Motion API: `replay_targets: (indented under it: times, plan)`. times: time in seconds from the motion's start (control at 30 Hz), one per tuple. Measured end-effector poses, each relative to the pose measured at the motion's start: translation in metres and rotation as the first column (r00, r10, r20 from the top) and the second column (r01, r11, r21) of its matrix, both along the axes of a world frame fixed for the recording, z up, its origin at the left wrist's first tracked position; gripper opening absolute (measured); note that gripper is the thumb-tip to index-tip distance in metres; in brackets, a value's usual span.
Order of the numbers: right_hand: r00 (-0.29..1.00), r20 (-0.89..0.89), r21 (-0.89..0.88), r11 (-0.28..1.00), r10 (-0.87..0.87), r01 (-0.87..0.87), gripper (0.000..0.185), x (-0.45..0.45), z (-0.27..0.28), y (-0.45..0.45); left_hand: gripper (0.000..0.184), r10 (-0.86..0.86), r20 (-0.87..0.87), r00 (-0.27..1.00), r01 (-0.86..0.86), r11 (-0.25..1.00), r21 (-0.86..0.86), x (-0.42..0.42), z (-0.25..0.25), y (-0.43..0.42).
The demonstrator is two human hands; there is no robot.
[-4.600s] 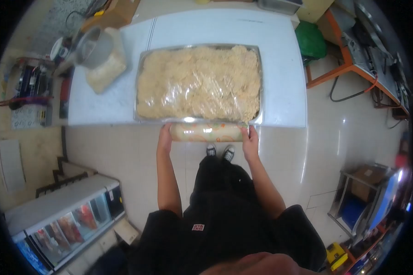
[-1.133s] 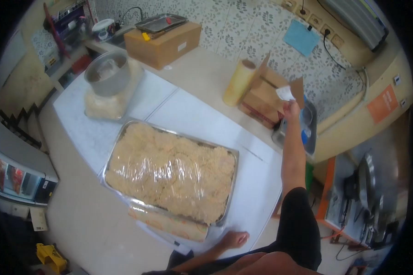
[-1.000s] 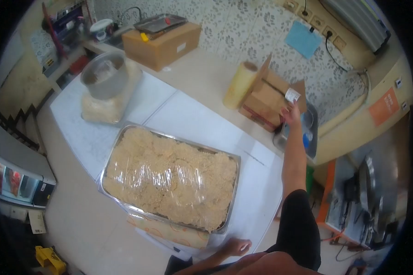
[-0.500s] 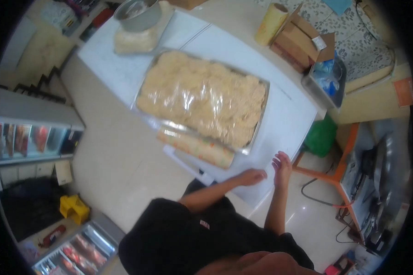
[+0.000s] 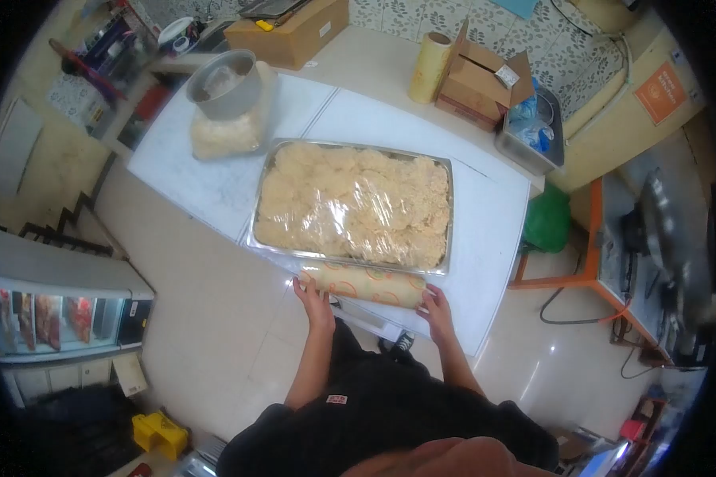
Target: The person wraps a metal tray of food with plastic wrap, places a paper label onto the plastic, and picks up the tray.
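A large metal tray (image 5: 254, 238) on the white table holds a beige, lumpy food mass (image 5: 358, 199). Shiny clear film lies over it. Along the tray's near side rests a patterned roll of cling film (image 5: 366, 286). My left hand (image 5: 317, 308) grips the roll's left end, with fingers over the top. At the opposite end, my right hand (image 5: 437, 315) has its thumb and fingers on the roll. The undersides of both grips are hidden.
A grey bowl (image 5: 224, 83) sits on a bag of pale contents (image 5: 227, 133) at the table's far left. Behind stand another film roll (image 5: 430, 67), an open cardboard box (image 5: 473, 91) and a metal pan (image 5: 525, 151) with blue plastic. A green bag (image 5: 547, 220) is at right.
My hands have parted from near each other at the right and moved left to the two ends of the film roll. The view has turned and shifted.
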State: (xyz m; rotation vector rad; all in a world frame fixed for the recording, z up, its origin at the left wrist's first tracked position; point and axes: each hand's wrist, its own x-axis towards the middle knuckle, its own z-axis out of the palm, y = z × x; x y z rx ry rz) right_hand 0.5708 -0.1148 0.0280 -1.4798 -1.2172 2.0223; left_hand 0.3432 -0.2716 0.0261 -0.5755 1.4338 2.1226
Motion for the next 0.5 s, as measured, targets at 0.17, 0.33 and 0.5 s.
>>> replay_targets:
  times: [0.17, 0.33, 0.5]
  plan:
    - [0.994, -0.079, 0.186, 0.979, -0.071, 0.085, 0.043, -0.042, -0.03, -0.021, 0.05, -0.291, 0.01, 0.957, 0.29, 0.957, 0.024, -0.066, -0.014, -0.024]
    - [0.97, -0.148, 0.101, 0.973, -0.193, 0.209, 0.042, -0.061, -0.021, -0.014, 0.046, -0.501, 0.013, 0.865, 0.501, 0.863, -0.066, -0.085, -0.059, -0.022]
    - [0.995, -0.069, 0.165, 0.983, -0.07, 0.08, 0.045, -0.041, -0.025, -0.009, 0.049, -0.602, 0.032, 0.798, 0.596, 0.78, -0.19, -0.097, -0.04, -0.027]
